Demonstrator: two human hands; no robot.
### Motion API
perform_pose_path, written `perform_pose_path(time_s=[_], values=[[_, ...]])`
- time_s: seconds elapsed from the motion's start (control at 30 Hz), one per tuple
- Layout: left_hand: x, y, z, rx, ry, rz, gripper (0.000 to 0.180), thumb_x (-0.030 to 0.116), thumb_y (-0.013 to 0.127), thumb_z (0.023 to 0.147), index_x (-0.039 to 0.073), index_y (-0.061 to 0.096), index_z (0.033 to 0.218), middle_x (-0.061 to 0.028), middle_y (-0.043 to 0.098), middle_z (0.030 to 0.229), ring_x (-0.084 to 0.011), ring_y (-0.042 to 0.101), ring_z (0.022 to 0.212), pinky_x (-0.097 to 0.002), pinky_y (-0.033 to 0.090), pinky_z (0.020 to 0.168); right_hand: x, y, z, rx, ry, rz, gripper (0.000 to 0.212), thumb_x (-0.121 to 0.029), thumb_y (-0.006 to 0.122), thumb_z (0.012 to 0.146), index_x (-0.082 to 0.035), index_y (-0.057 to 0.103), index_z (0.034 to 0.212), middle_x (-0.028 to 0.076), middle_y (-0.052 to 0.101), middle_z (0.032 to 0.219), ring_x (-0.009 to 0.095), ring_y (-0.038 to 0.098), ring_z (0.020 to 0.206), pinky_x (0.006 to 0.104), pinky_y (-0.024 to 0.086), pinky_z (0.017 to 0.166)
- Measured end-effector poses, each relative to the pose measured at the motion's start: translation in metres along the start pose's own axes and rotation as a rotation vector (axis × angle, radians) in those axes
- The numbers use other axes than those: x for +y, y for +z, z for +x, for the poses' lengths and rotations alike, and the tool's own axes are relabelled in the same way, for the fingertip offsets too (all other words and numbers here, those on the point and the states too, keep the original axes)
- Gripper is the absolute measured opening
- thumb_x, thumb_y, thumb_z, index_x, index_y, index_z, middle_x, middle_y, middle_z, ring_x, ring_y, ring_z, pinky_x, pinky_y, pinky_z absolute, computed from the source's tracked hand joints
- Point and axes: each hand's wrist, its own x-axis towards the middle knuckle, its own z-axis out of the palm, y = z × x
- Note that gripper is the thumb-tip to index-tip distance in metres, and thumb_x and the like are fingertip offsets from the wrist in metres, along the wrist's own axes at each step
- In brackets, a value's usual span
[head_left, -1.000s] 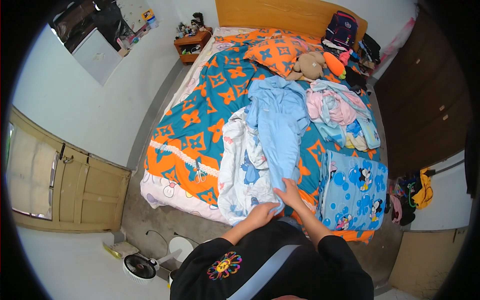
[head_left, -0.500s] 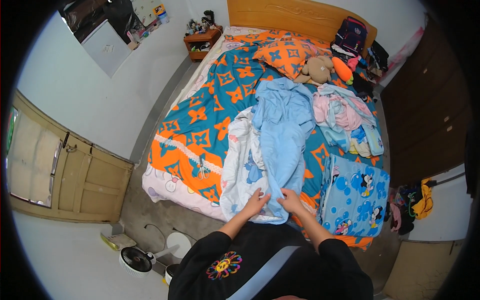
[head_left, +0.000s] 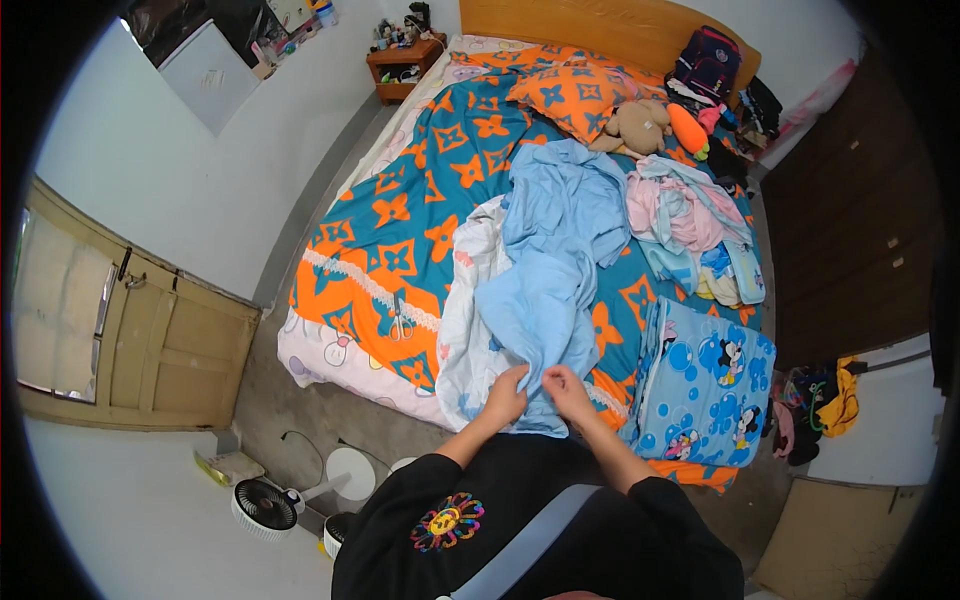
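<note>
A long, rumpled light blue cloth [head_left: 545, 285] stretches down the bed toward me, with a white patterned cloth [head_left: 466, 330] showing along its left side. At the near end, my left hand [head_left: 507, 396] is closed on a bunched fold of the blue cloth. Just to its right, my right hand [head_left: 568, 392] has its fingers pinched together at the cloth's edge; its fingertips partly hide what they grip. Scissors [head_left: 401, 325] with light handles lie on the orange and teal bedspread [head_left: 392, 215], left of the cloths.
A folded blue cartoon-print quilt [head_left: 705, 385] lies at right, below a heap of pink and blue clothes [head_left: 690, 215]. Beyond are an orange pillow [head_left: 570, 97], a brown plush toy [head_left: 637, 128] and a dark backpack [head_left: 706, 66]. A white fan [head_left: 265, 510] stands on the floor at lower left.
The near part of the blue cloth has been gathered and shifted left, covering more of the white cloth. My hands have turned and moved slightly, still close together. The view has shifted a little.
</note>
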Motion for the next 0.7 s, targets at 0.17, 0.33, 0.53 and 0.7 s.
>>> perform_pose_path(time_s=[0.17, 0.33, 0.53, 0.7], values=[[0.032, 0.005, -0.024, -0.181, 0.249, 0.062, 0.055, -0.01, 0.049, 0.064, 0.002, 0.056, 0.118, -0.0197, 0.051, 0.123, -0.0386, 0.046, 0.109, -0.0406, 0.036, 0.098, 0.013, -0.007, 0.023, 0.214, 0.076, 0.009, 0.074, -0.025, 0.07, 0.078, 0.0, 0.032, 0.137, 0.019, 0.046, 0.13, 0.025, 0.052, 0.107, 0.0304, 0.048, 0.08], [0.037, 0.0, -0.03, -0.253, 0.191, -0.056, 0.036, 0.001, 0.062, 0.073, 0.004, 0.06, 0.109, -0.0159, 0.054, 0.114, -0.0324, 0.051, 0.101, -0.0361, 0.045, 0.084, 0.003, -0.008, 0.021, 0.15, 0.164, 0.144, 0.07, -0.004, 0.071, 0.072, 0.006, 0.037, 0.133, 0.017, 0.048, 0.129, 0.022, 0.051, 0.11, 0.0292, 0.045, 0.087], [-0.031, -0.001, -0.019, 0.23, -0.223, 0.03, 0.064, 0.041, 0.069, 0.077, 0.003, 0.048, 0.124, -0.0205, 0.052, 0.115, -0.0292, 0.053, 0.102, -0.0334, 0.049, 0.072, -0.001, -0.006, -0.002, 0.046, 0.079, 0.213, 0.052, 0.006, 0.064, 0.076, 0.005, 0.049, 0.125, 0.012, 0.059, 0.114, 0.017, 0.057, 0.1, 0.0266, 0.046, 0.085], [0.006, -0.008, 0.004, -0.04, -0.924, -0.654, 0.106, 0.051, 0.072, 0.072, 0.006, 0.009, 0.144, -0.0192, 0.041, 0.131, -0.0317, 0.051, 0.107, -0.0397, 0.048, 0.077, -0.005, -0.004, -0.018, -0.063, 0.041, 0.292, 0.046, 0.003, 0.064, 0.076, 0.004, 0.053, 0.121, 0.009, 0.062, 0.107, 0.015, 0.058, 0.093, 0.026, 0.046, 0.083]])
